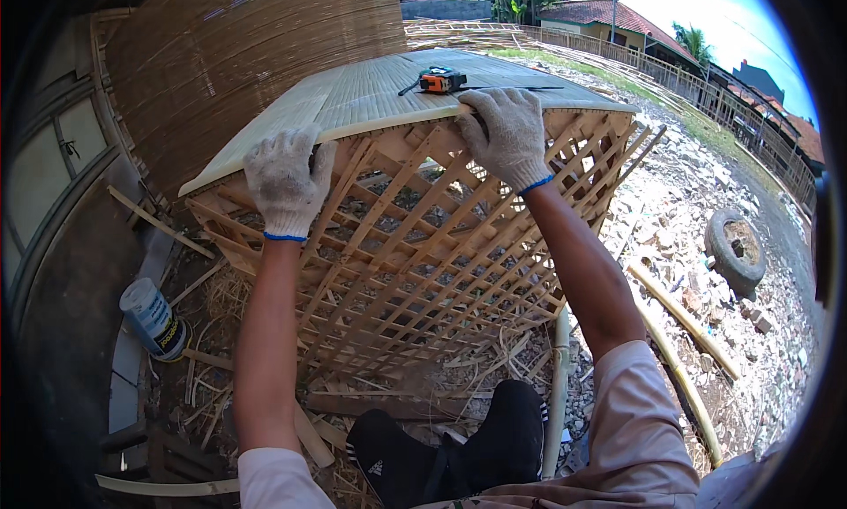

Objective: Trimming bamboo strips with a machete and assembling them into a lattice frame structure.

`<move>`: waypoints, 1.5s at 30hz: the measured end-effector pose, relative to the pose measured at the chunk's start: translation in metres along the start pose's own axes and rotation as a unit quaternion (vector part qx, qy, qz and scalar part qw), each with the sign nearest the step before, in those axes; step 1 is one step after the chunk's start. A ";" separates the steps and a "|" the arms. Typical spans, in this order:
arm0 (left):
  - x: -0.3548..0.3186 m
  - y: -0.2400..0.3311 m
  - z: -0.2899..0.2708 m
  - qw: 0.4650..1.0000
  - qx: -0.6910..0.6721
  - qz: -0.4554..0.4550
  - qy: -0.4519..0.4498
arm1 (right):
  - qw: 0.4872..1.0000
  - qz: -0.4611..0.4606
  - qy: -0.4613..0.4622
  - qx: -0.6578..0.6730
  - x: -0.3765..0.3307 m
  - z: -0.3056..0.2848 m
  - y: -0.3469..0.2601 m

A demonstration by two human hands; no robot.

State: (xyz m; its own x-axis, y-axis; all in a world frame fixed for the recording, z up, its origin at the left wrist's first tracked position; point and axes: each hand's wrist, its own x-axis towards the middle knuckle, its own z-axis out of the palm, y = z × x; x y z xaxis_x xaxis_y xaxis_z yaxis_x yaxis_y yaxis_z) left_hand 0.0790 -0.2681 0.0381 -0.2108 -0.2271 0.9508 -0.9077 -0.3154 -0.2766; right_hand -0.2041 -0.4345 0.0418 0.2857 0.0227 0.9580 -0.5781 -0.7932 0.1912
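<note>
Both my hands wear grey-white knitted gloves with blue cuffs. My left hand (287,178) is closed over the front edge of a slatted bamboo top (353,90), left of its middle. Further right, my right hand (507,138) curls over the same edge. A pale bamboo strip (397,119) runs along that edge between the hands, and both grip it; the fingertips' undersides are hidden. An orange-and-black tape measure (441,80) lies on the top near my right hand, with a thin dark object (522,88) beside it. Crossed bamboo lattice (432,235) forms the front below the edge.
A white bucket (155,319) stands at the left. Bamboo offcuts (212,385) and shavings litter the ground around my legs. An old tyre (736,251) lies on rubble at the right, near bamboo poles (684,319). A woven bamboo screen (256,41) rises behind the top.
</note>
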 end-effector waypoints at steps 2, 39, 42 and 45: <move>0.001 0.007 -0.001 0.999 -0.004 -0.016 -0.031 | 1.000 0.002 0.012 0.001 -0.002 0.000 0.003; -0.001 0.004 0.004 0.999 0.029 0.007 0.022 | 0.999 0.019 0.037 0.008 -0.010 0.015 0.005; -0.001 0.005 0.005 1.000 0.012 -0.001 0.010 | 0.999 0.016 0.046 0.007 -0.010 0.014 0.006; 0.000 0.004 0.000 0.999 0.034 0.003 0.010 | 0.999 0.020 0.047 0.007 -0.008 0.014 0.003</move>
State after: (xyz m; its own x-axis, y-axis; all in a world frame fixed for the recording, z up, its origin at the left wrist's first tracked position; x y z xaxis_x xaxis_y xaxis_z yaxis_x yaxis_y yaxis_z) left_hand 0.0754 -0.2699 0.0374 -0.2242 -0.2116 0.9513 -0.8798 -0.3758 -0.2909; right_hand -0.1972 -0.4453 0.0319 0.1900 0.0473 0.9806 -0.5764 -0.8032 0.1504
